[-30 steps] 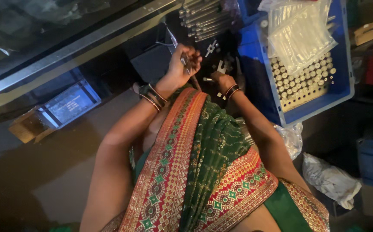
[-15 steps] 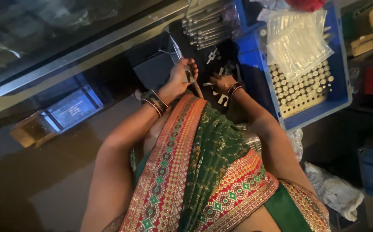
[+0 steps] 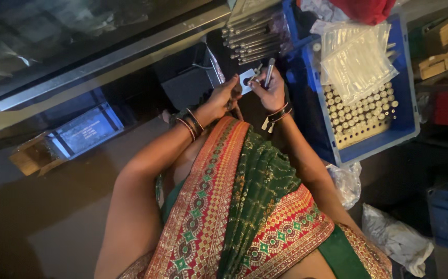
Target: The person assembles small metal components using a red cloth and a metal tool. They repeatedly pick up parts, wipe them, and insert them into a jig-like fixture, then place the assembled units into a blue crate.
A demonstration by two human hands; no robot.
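Hands as I see them: left hand [image 3: 225,97] fingers pinch small white card [image 3: 246,80]; right hand [image 3: 269,89] curled around slim metal rod [image 3: 269,72], beside blue crate [image 3: 407,106].

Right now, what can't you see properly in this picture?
Head view only:
- The small white piece between the left hand and right hand: too small, fingers cover its edges.
- The grey rod in the right hand: its lower end is hidden in the palm.
- The blue crate: clear plastic bags hide its far rows of round caps.
- The red cloth: cut off by the top edge.
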